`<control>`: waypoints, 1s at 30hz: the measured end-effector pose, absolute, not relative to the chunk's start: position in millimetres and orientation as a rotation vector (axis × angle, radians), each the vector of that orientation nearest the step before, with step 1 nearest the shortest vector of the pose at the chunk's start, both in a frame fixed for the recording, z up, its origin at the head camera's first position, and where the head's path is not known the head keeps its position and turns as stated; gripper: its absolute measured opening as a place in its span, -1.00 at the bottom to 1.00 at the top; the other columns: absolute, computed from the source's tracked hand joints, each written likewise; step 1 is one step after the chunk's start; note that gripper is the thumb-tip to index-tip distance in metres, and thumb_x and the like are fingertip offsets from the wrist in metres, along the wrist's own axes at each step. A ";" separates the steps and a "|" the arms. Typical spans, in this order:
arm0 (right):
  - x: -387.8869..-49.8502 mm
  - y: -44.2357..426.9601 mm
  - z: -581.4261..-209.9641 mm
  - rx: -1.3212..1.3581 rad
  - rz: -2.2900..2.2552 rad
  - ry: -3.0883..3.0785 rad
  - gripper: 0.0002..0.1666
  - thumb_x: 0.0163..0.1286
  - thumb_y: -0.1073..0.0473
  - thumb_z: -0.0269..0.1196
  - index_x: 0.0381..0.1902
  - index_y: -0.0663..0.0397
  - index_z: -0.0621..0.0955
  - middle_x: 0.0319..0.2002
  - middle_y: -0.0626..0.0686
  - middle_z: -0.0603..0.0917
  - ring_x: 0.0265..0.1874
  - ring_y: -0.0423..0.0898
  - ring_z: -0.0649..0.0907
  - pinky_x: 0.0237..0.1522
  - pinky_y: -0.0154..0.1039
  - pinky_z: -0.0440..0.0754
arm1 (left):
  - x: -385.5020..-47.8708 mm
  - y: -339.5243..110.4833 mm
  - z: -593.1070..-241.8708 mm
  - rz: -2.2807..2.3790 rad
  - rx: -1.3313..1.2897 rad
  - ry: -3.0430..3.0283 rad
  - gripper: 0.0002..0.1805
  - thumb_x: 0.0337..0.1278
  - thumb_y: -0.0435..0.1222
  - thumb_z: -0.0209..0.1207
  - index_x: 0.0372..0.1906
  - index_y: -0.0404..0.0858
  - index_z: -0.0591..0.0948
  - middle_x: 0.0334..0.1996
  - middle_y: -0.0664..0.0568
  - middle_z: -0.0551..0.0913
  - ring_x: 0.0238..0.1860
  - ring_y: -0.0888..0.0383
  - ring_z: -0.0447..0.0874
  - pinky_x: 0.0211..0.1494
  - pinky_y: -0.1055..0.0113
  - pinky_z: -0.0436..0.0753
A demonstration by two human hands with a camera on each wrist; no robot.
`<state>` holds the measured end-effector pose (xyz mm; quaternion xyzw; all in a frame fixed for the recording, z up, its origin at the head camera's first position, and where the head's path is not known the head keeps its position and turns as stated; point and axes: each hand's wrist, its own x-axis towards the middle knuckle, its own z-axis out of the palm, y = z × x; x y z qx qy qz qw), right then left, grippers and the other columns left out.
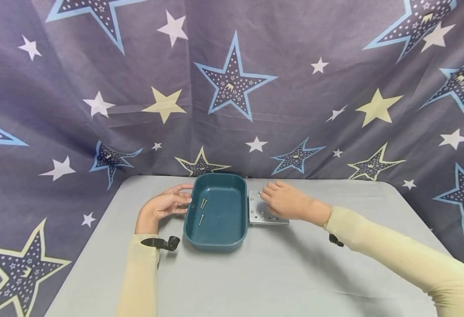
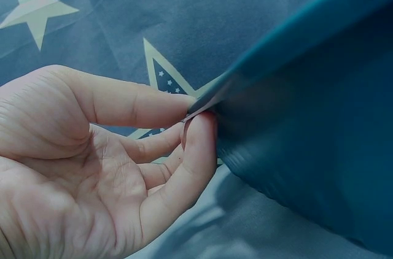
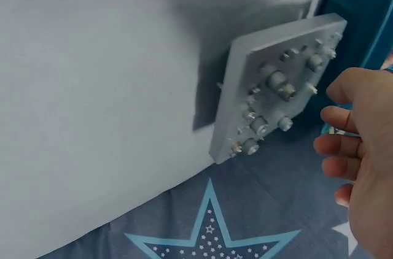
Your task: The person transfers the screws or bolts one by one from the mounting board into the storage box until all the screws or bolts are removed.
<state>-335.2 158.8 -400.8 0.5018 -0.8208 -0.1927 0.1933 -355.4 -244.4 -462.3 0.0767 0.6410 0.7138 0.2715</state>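
Note:
My left hand (image 1: 167, 204) grips the left rim of a teal plastic tray (image 1: 225, 215). In the left wrist view the thumb and a finger (image 2: 199, 154) pinch the tray's edge. Two screws (image 1: 203, 204) lie side by side inside, and another screw (image 1: 201, 220) lies below them. Over a silver metal plate (image 1: 269, 221) to the tray's right hovers my right hand (image 1: 289, 201), which partly covers it from the head camera. Several bolts (image 3: 279, 84) stick up from the plate in the right wrist view. The right fingers (image 3: 338, 145) are loosely curled, apart from the plate, with nothing visible in them.
The tray and plate stand near the back of a pale grey table (image 1: 224, 281). Directly behind the table hangs a dark curtain (image 1: 232, 132) with a star print. A black wrist strap (image 1: 162, 243) sits on the left sleeve.

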 end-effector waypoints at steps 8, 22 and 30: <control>-336.5 161.8 -409.8 1.406 -0.612 -2.262 -0.56 0.26 -0.06 0.39 -0.05 0.11 0.63 -0.13 0.02 0.69 -0.18 -0.05 0.56 -0.17 -0.21 0.49 | -354.9 -242.9 -461.7 1.913 0.206 1.737 -0.26 0.39 -0.52 0.02 0.56 -0.38 -0.01 -0.09 0.10 0.65 -0.27 0.32 0.65 -0.16 0.40 0.72; -339.6 158.0 -415.3 1.392 -0.727 -2.276 -0.61 0.27 -0.05 0.38 -0.06 0.07 0.67 -0.08 0.00 0.74 -0.17 -0.06 0.58 -0.17 -0.23 0.48 | -355.4 -243.6 -462.8 1.924 0.211 1.719 -0.24 0.38 -0.53 0.02 0.57 -0.39 -0.03 -0.12 0.11 0.66 -0.29 0.32 0.66 -0.16 0.40 0.73; -341.1 155.2 -415.7 1.355 -0.835 -2.249 -0.66 0.31 -0.05 0.34 -0.08 0.03 0.71 -0.13 -0.02 0.75 -0.22 -0.08 0.56 -0.20 -0.23 0.46 | -355.7 -243.4 -462.9 1.917 0.214 1.738 -0.26 0.38 -0.52 0.01 0.56 -0.37 -0.01 -0.09 0.10 0.63 -0.27 0.32 0.65 -0.14 0.39 0.70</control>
